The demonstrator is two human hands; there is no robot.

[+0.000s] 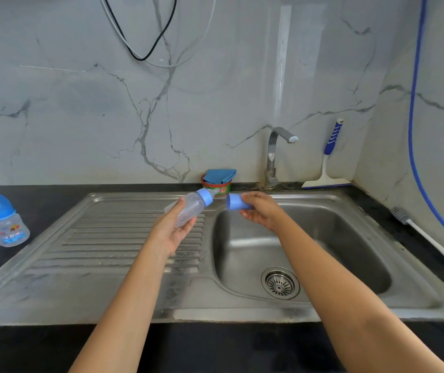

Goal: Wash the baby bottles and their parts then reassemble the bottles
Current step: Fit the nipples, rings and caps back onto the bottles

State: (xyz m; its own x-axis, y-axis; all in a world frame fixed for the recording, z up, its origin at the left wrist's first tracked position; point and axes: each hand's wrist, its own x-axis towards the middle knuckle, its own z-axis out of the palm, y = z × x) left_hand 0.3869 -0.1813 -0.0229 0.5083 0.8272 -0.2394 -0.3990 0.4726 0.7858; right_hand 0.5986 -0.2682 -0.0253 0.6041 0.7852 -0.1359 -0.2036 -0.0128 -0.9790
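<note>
Left hand grips the clear bottle, tilted, over the drainboard — right hand clamps the blue cap, apart from the bottle.

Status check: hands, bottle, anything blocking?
Left hand grips clear bottle, tilted over drainboard. Right hand holds blue cap, off, apart from bottle. Nothing between them; no water visible at tap.

Both arms fwd, L hand gripping bottle, R hand prob. pinching cap
</note>
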